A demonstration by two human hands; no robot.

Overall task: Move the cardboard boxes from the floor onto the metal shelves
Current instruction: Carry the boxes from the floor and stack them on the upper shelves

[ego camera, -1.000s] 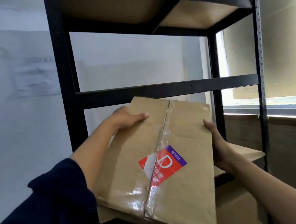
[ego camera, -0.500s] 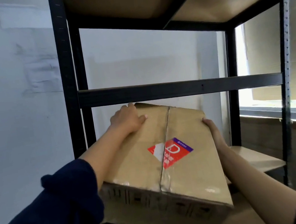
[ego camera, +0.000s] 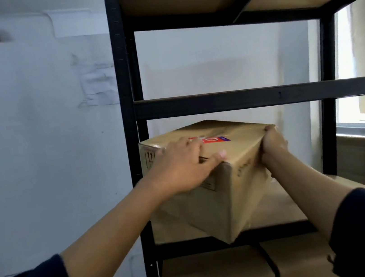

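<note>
- Box (ego camera: 216, 180) sits skewed on the middle shelf board (ego camera: 282, 208), near corner overhanging the front rail.
- Left hand (ego camera: 181, 169) grips the top front edge; right hand (ego camera: 272, 144) clutches the right corner.
- Shelf depth lies straight ahead.

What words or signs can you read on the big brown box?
Red, white and purple sticker on top of the cardboard box: one big white letter, maybe "D"; the rest is blurred.
Black handling symbols on the box's left side: like "this way up" arrows, no words readable.
Dark print on the box's right side: too blurred to read.
Metal shelf: no text.
</note>
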